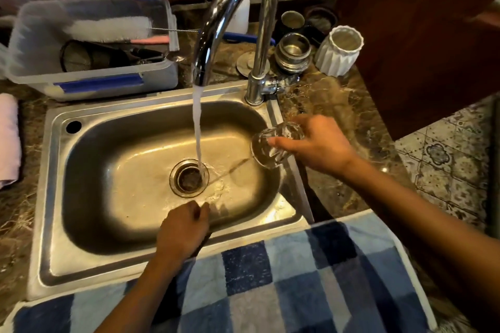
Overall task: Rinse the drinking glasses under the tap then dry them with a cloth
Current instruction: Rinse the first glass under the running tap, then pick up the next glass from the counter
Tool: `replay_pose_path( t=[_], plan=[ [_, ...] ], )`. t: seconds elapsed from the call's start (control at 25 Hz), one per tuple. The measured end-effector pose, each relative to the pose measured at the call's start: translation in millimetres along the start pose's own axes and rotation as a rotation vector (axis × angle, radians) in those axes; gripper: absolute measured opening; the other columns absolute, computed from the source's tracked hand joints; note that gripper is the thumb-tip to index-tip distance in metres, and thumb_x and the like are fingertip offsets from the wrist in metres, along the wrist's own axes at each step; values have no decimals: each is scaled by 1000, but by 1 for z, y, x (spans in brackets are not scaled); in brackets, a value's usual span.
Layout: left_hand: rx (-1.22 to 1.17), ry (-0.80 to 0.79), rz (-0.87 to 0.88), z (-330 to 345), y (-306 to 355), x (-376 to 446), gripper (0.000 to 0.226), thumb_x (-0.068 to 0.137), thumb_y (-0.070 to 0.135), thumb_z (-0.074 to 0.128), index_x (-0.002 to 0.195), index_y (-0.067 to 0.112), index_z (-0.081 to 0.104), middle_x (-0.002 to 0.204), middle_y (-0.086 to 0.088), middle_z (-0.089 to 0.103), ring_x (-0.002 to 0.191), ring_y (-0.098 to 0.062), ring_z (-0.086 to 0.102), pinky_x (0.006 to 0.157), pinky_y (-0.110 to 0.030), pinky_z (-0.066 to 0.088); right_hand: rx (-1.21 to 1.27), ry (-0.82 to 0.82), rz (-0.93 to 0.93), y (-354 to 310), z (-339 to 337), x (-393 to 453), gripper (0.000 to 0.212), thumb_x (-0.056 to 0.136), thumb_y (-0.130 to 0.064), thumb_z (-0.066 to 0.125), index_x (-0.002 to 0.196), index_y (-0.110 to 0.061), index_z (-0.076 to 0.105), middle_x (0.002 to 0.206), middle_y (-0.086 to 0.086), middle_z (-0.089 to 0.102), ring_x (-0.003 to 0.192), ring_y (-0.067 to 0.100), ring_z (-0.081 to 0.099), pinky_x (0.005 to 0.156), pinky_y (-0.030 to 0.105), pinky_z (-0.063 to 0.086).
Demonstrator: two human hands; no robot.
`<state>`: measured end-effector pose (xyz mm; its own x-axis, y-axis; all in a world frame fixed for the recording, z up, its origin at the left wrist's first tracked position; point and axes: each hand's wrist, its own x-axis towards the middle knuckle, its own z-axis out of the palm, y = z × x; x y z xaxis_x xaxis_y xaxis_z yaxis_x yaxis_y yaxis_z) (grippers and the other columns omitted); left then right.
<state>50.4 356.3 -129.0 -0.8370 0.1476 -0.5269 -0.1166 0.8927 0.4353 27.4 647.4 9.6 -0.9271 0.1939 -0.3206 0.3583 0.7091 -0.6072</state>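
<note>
The right hand [313,143] grips a clear drinking glass [273,147] at the right middle of the frame, fingers curled around its side; the glass lies tilted with its mouth toward the left, just over the right rim of the steel sink [54,224], apart from the water stream [198,130]. This stream falls from the curved tap [230,16] into the drain [189,177] at the centre. The left hand [184,227] hangs over the near rim of the sink with loosely curled fingers and holds nothing. A blue checked cloth [311,278] covers the counter at the bottom of the frame, and its upper edge meets the sink's near rim. A plastic tub [108,81] (with brushes inside) stands at the upper left, just behind the sink's far edge. The basin between stream and glass is open.
</note>
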Motion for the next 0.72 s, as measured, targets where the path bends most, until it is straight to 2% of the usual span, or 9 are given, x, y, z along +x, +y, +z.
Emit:
replay_pose_path(
  t=[0.08, 0.12, 0.24, 0.32, 0.44, 0.64, 0.72],
  plan=[
    [60, -7, 4, 7, -12, -10, 44, 99, 55, 40, 75, 25, 61, 73, 5, 67, 67, -9, 61, 67, -32, 52, -143, 64, 13, 15, -16, 5, 36, 82, -52, 75, 90, -18, 67, 76, 0, 69, 69, 13, 67, 62, 33, 57],
    [80, 3, 13, 9, -14, -13, 44, 98, 56, 38, 74, 26, 61, 71, 6, 66, 66, -9, 61, 67, -33, 55, -210, 84, 29, 23, -24, 9, 37, 82, -52, 74, 90, -16, 66, 76, 2, 69, 67, 16, 66, 61, 35, 55],
    [136, 46, 17, 12, -12, -16, 43, 95, 56, 35, 73, 28, 58, 68, 9, 63, 63, -9, 60, 65, -33, 56, -297, 99, 75, 43, -43, 22, 39, 85, -49, 73, 102, -14, 66, 85, 4, 70, 73, 18, 66, 69, 36, 57],
    [172, 72, 16, 14, -9, -16, 39, 95, 54, 36, 74, 29, 56, 68, 10, 60, 62, -8, 57, 61, -31, 53, -331, 125, 47, 54, -51, 28, 39, 86, -46, 73, 107, -14, 67, 84, -1, 66, 75, 18, 64, 69, 31, 51],
    [193, 88, 8, 17, -11, -15, 33, 94, 51, 39, 74, 30, 55, 66, 11, 59, 60, -5, 56, 55, -28, 47, -356, 164, 53, 65, -54, 35, 32, 84, -46, 75, 94, -20, 59, 72, -6, 56, 68, 17, 59, 65, 29, 42],
    [177, 111, -8, 19, -11, -17, 30, 93, 54, 42, 73, 35, 54, 61, 13, 59, 55, -2, 56, 48, -19, 38, -360, 178, 106, 77, -52, 45, 33, 83, -48, 76, 85, -21, 56, 68, -6, 57, 57, 6, 53, 48, 23, 37],
    [166, 113, -15, 19, -13, -17, 28, 94, 53, 45, 73, 36, 53, 61, 13, 59, 55, -1, 57, 48, -17, 37, -378, 167, 119, 78, -48, 47, 38, 82, -50, 76, 85, -16, 60, 73, 1, 65, 60, 13, 60, 51, 26, 47]
  ],
)
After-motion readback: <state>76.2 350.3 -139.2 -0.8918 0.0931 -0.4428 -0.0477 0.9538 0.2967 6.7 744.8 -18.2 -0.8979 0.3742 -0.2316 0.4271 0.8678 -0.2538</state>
